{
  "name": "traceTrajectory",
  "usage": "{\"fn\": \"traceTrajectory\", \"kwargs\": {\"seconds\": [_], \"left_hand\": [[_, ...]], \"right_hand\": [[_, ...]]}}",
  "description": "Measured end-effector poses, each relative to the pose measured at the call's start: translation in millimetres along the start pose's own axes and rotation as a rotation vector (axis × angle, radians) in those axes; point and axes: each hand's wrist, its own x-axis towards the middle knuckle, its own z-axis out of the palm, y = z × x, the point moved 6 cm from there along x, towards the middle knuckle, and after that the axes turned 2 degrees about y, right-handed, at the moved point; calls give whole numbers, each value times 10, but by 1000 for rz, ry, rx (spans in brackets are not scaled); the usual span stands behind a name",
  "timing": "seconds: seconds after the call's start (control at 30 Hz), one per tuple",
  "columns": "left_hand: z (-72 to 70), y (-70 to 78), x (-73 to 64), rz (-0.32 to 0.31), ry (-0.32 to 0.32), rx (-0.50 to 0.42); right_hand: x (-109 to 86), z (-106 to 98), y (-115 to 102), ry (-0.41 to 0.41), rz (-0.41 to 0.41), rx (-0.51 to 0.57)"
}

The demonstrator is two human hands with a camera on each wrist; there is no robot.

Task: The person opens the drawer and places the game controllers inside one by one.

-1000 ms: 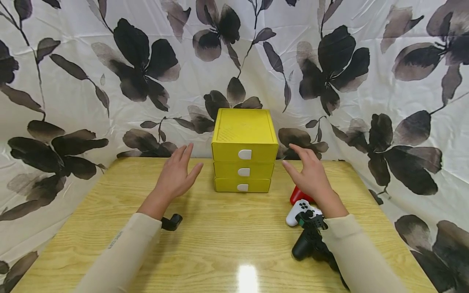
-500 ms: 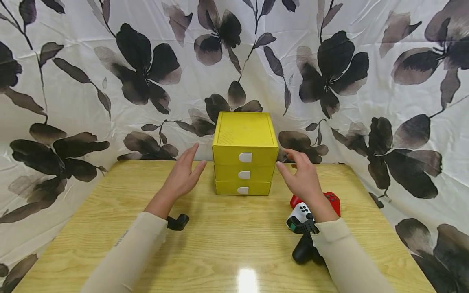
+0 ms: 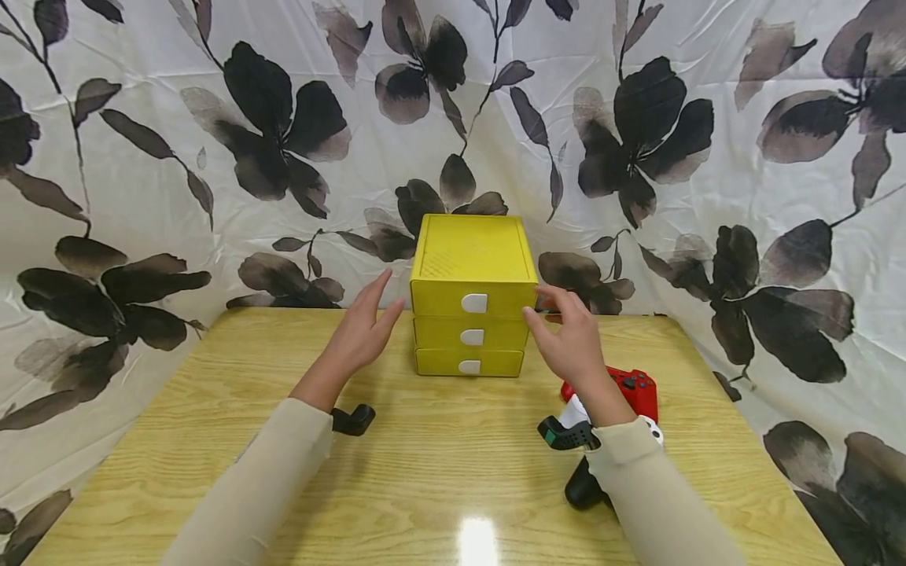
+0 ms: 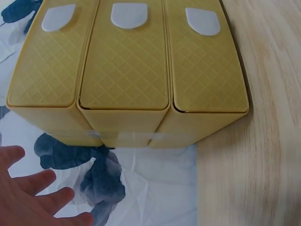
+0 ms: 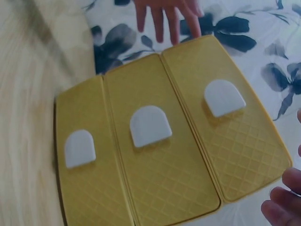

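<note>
A yellow three-drawer storage box (image 3: pixel 473 245) with white tabs stands at the back middle of the table, all its drawers pushed in. My left hand (image 3: pixel 359 332) is held up to the left of the box, fingers extended and a gap between them and its side. My right hand (image 3: pixel 569 336) is raised at the right side, with thumb and fingertips right at the box's front right edge in the head view. Close up, the left wrist view shows the drawer fronts (image 4: pixel 124 70) and my spread left fingers (image 4: pixel 40 181). Fingertips of my right hand (image 5: pixel 282 205) appear beside the top drawer in the right wrist view.
Game controllers lie under and beside my right forearm: a red controller (image 3: pixel 635 389), a white one (image 3: pixel 575 413) and a black one (image 3: pixel 583 485), partly hidden. Behind the wooden table (image 3: pixel 425 464) hangs a floral cloth (image 3: pixel 495 118). Each wrist wears a black camera mount.
Both hands have moved inward towards the yellow box, the right one reaching its edge. More of the red controller shows now. The box has stayed in place.
</note>
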Motion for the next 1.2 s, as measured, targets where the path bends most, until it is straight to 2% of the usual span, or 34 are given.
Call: {"fn": "traceTrajectory", "kwargs": {"seconds": [0.47,0.77,1.03,1.2], "left_hand": [[41,72,142,-12,-4,-104],[97,60,225,-94,-46,-249],[136,77,301,-76,-29,-305],[164,107,334,-82,-36,-322]], "right_hand": [[21,157,-88,49,-12,103],[40,293,-75,28,28,161],[30,413,-84,15,67,235],[22,484,-93,22,61,287]]}}
